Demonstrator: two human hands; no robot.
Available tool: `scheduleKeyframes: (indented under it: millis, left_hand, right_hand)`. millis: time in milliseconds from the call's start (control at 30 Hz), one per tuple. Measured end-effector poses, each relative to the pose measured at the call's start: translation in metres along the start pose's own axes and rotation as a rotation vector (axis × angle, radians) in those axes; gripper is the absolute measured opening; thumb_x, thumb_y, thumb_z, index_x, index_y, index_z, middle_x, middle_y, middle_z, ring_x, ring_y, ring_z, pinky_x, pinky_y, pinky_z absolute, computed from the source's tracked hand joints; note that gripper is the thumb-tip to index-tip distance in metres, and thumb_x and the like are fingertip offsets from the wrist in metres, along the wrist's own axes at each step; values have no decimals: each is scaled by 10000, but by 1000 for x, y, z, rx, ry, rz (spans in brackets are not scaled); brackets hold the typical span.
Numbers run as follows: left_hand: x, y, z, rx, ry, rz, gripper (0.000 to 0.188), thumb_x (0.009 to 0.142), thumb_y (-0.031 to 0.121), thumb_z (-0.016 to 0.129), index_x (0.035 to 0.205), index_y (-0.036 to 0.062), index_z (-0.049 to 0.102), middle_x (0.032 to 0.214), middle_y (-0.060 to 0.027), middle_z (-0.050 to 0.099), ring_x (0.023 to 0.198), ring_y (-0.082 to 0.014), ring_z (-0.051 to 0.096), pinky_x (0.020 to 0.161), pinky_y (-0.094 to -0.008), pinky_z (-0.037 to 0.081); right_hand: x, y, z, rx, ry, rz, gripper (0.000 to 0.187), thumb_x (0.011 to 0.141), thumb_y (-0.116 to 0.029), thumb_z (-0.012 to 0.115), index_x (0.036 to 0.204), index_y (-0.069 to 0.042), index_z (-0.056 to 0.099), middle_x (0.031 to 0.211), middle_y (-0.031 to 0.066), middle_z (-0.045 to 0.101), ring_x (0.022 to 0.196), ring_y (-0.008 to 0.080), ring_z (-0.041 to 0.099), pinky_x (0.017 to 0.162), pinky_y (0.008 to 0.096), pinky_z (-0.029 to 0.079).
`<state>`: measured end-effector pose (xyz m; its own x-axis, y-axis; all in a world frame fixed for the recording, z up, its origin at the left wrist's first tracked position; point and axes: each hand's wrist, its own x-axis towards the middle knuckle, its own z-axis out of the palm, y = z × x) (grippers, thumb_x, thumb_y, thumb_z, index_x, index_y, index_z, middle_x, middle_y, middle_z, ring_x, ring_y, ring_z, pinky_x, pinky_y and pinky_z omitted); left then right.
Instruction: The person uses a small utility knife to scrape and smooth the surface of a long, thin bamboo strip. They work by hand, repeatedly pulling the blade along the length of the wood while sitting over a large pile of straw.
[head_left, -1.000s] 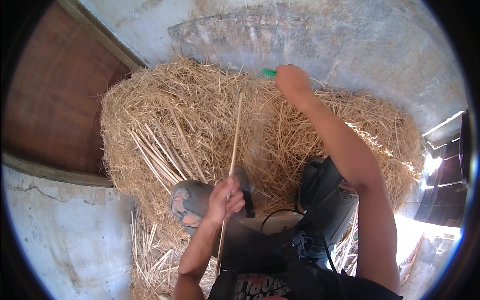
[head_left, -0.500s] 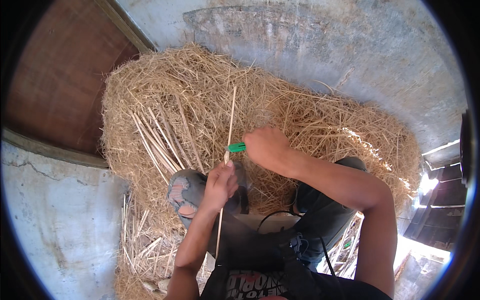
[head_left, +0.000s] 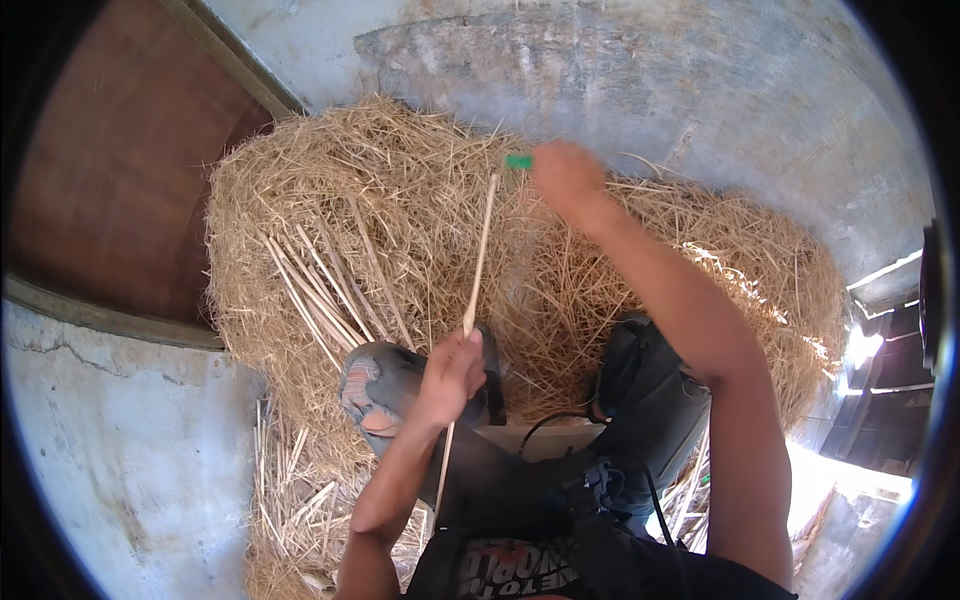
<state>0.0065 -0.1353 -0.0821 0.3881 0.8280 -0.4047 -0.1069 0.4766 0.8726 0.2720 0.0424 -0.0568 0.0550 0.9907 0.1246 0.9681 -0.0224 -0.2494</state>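
Note:
My left hand (head_left: pixel 450 376) is closed around a thin pale stick (head_left: pixel 482 255), near my left knee. The stick slants upward, its far end over the straw and its lower end running down past my wrist to my lap. At a point just above my fingers the stick looks slightly thicker. Farther off, my right hand (head_left: pixel 568 185) is a little blurred and closed on a green utility knife (head_left: pixel 518 161). Only a short green part of it sticks out to the left of the fist, just beyond the stick's far tip; its blade cannot be made out.
A big heap of dry straw (head_left: pixel 400 160) lies in front, with several pale sticks (head_left: pixel 315 285) on its left part. More sticks (head_left: pixel 290 490) lie scattered at lower left. A worn grey wall (head_left: pixel 620 80) rises behind, and a brown panel (head_left: pixel 130 160) stands at left.
My right hand has moved away from my left hand, up to the stick's far end, with the knife in it. The stick's far end has tilted slightly right; my left hand keeps its grip.

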Motion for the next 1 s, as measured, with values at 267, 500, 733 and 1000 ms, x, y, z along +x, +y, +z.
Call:
scheduleKeyframes:
  millis: [267, 500, 733, 1000]
  left_hand:
    - [6, -5, -16, 139, 153, 152, 294, 1080, 310, 534, 890, 90, 492, 570, 87, 332, 440, -31, 283, 417, -233, 229]
    - [12, 1, -10, 504, 256, 304, 285, 1061, 269, 571, 872, 57, 548, 601, 80, 414, 512, -18, 353, 459, -241, 270]
    - [17, 6, -6, 602, 254, 262, 311, 1049, 273, 583, 880, 12, 569, 609, -9, 428, 593, -89, 406, 548, -315, 365]
    - [7, -4, -7, 555, 153, 228, 289, 1067, 264, 547, 872, 51, 547, 588, 77, 406, 508, -32, 359, 465, -253, 278]
  right_hand:
    - [-13, 71, -21, -34, 39, 3, 181, 931, -134, 608, 882, 8, 710, 810, 200, 712, 744, 349, 715, 681, 460, 571]
    - [-82, -30, -14, 225, -176, -285, 121, 863, -130, 661, 884, -22, 710, 808, 184, 703, 766, 371, 702, 704, 506, 559]
    - [-100, -63, 14, 161, -266, -351, 151, 870, -101, 593, 843, -33, 725, 824, 190, 723, 762, 373, 728, 660, 501, 573]
    - [-28, -9, 4, 104, -97, -130, 149, 869, -83, 577, 904, -25, 710, 788, 184, 704, 732, 363, 713, 688, 490, 573]
